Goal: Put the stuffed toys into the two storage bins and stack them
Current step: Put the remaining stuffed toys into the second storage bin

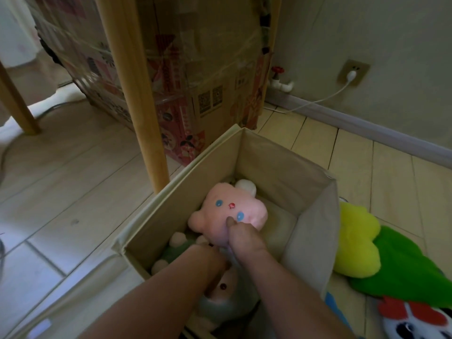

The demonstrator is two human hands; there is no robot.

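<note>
The right hand (pixel 241 234) is gripping the pink plush (pixel 230 212), thumb pressing into its face, inside the beige bin (pixel 315 216). It is looking soft, light and squashy, so any bunched handful should hold. The left hand (pixel 215 259), just beside, is mostly hidden; I cannot tell its grip.

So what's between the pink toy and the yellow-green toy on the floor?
In the head view, the bin's cloth side wall stands between them: the pink toy lies inside the bin, the yellow-green toy outside on the floor.
</note>
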